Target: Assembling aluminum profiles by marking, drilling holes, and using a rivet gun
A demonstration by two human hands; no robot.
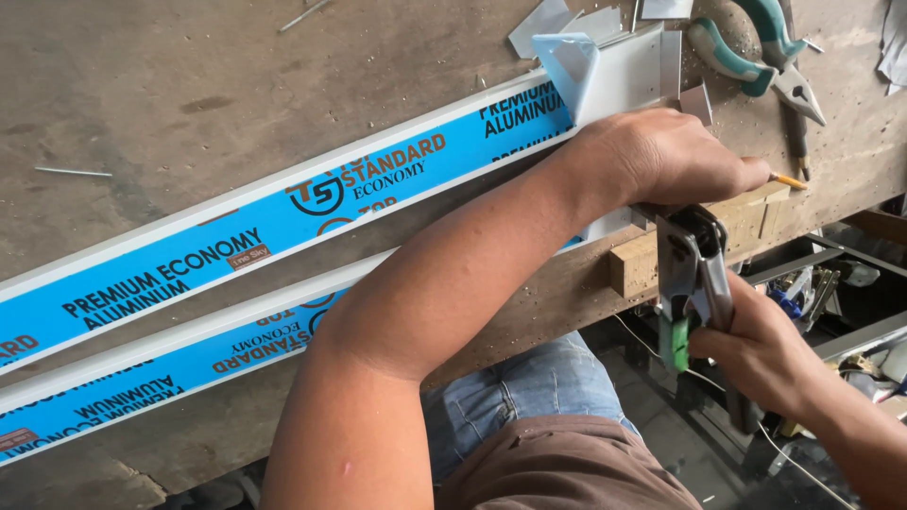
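Two long white aluminium profiles with blue protective film lie slanted across the wooden workbench (189, 85): a far profile (283, 203) and a near profile (189, 354). My left arm crosses over both. My left hand (661, 156) presses on the near profile's right end, and a pencil (786, 179) pokes out of its fingers. My right hand (756, 349) grips the handles of metal snips (694, 269) with a green grip. Their jaws sit at the profile's end beside a wooden block (746, 222) on the bench edge. The cut itself is hidden by my left hand.
Teal-handled pliers (756, 47) lie at the back right, near film peeled back (567, 57) from the far profile's bare end. Thin nails (71, 172) lie on the bench. Below the edge are my jeans (529, 387) and cluttered tools (831, 283).
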